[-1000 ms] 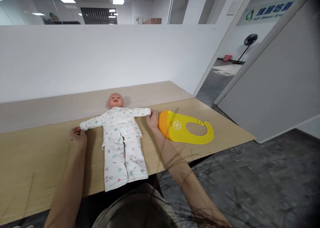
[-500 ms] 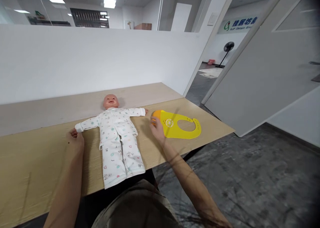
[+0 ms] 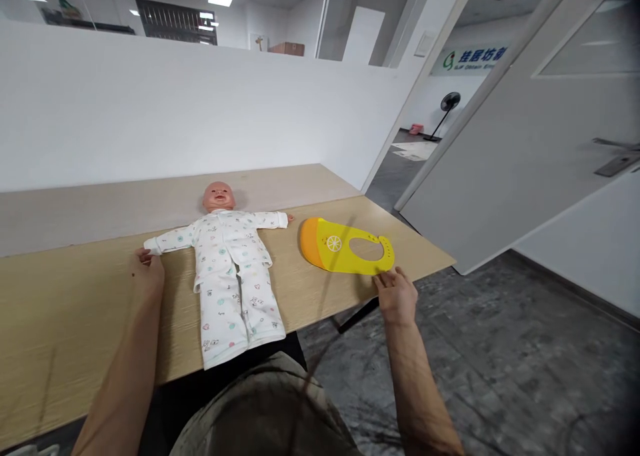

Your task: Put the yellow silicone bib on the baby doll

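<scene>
A baby doll [image 3: 227, 259] in a white patterned sleepsuit lies on its back on the wooden table [image 3: 60, 309], arms spread. My left hand [image 3: 146, 269] rests at the doll's right cuff, its fingers curled at the doll's small hand. A yellow and orange silicone bib [image 3: 345, 248] lies flat to the right of the doll. My right hand [image 3: 397, 295] hovers at the table's front edge, just below the bib's near rim, fingers spread with nothing in them.
A white partition wall [image 3: 200, 109] runs behind the table. To the right stand an open grey door [image 3: 525, 156] and dark floor [image 3: 500, 376]. A standing fan [image 3: 447, 106] is in the far room. My lap is below the table edge.
My right hand left the doll's left cuff, passed the bib's orange end and moved right and down to the bib's near rim. The left hand stays at the doll's other cuff.
</scene>
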Demonstrator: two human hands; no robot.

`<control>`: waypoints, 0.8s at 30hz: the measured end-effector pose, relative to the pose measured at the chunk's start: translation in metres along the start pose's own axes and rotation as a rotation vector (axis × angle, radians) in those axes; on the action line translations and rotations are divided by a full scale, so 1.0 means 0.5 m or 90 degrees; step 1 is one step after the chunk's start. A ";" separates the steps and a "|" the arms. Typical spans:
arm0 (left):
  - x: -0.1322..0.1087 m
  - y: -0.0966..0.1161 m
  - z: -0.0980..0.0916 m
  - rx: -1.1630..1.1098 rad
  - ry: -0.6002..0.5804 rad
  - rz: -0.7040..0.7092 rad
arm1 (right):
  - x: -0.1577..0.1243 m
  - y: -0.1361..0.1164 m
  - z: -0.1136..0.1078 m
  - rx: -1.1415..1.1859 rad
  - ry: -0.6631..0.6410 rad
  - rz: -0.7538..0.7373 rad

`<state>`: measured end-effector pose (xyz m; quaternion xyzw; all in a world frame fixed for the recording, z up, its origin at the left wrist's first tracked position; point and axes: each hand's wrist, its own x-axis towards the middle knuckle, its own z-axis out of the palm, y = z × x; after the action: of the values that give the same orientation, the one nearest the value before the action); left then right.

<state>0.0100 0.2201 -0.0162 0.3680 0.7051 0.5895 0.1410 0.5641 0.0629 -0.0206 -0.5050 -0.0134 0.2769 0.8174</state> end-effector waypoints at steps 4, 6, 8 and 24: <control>-0.001 0.004 -0.002 0.008 0.000 -0.006 | -0.034 0.013 -0.003 0.032 0.007 0.017; 0.000 0.005 -0.001 0.008 -0.006 -0.009 | -0.041 0.020 -0.001 0.036 0.014 0.053; 0.001 0.007 0.000 0.006 -0.012 -0.006 | -0.044 0.024 0.003 0.046 0.012 0.097; 0.004 -0.011 0.001 0.018 -0.026 0.011 | -0.033 0.042 0.100 0.131 -0.104 0.222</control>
<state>0.0068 0.2217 -0.0208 0.3878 0.7075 0.5727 0.1450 0.5259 0.1032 -0.0096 -0.3891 0.0361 0.4539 0.8008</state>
